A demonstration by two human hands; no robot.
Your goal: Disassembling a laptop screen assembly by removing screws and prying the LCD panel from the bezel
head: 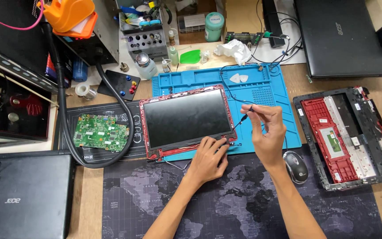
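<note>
A laptop screen panel [184, 117] in a red frame lies on a blue work mat [266, 95] in the middle of the desk. My left hand [208, 157] presses down on the panel's lower right corner, fingers resting on the hinge area. My right hand [266, 130] holds a thin black screwdriver [243, 118], its tip pointing down at that same corner beside my left fingers.
A green circuit board [100, 132] lies left of the screen, ringed by a black hose [127, 115]. A red-and-black laptop base [350, 135] sits at right, a mouse [296, 167] near my right wrist. Closed black laptops lie at lower left [23, 194] and upper right [339, 35].
</note>
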